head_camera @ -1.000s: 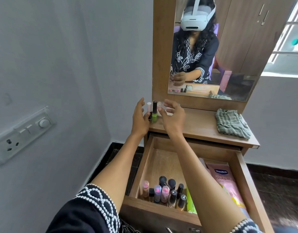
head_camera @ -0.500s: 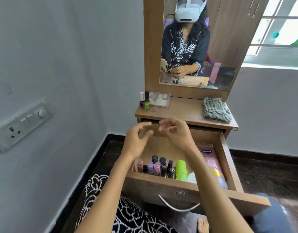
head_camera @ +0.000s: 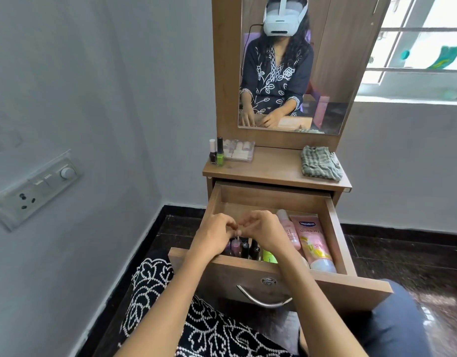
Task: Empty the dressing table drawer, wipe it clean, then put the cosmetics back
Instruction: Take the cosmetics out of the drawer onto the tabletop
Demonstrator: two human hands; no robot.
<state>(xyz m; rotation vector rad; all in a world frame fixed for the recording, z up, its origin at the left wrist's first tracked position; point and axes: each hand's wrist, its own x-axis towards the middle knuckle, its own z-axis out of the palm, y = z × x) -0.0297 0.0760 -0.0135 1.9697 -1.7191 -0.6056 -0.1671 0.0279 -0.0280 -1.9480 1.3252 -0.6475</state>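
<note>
Head view: the dressing table drawer [head_camera: 333, 228] is seen pulled fully out, at about 6 o'clock of the worktop [head_camera: 273, 168]. Both hands are lowered into its near left corner, over a cluster of nail polish bottles [head_camera: 241, 249] standing upright against the front wall. The left hand [head_camera: 212, 238] is curled, with its fingertips brought down onto a pink-capped bottle; the right hand [head_camera: 261, 231] is likewise curled, its fingers meeting the left hand's at the bottle tops. Something small and pale appears to be pinched between the two hands, though which hand holds it cannot be told.

At 3 o'clock of the hands, a lime green container [head_camera: 270, 256] is partly hidden by the right wrist. Further towards 3 o'clock, a pink bottle [head_camera: 289, 230] and a pink Vaseline tube [head_camera: 312, 243] are laid side by side along the drawer's right wall, touching each other.

On the worktop, at its 10 o'clock corner, a dark nail polish bottle with a white cap [head_camera: 212, 152] and a green nail polish bottle with a black cap [head_camera: 220, 153] are stood just beside each other, with a clear plastic case [head_camera: 239, 150] at their 3 o'clock. A folded green checked cloth [head_camera: 321, 163] is laid at the worktop's 2 o'clock corner. Above, a mirror [head_camera: 335, 73] is fixed.
</note>
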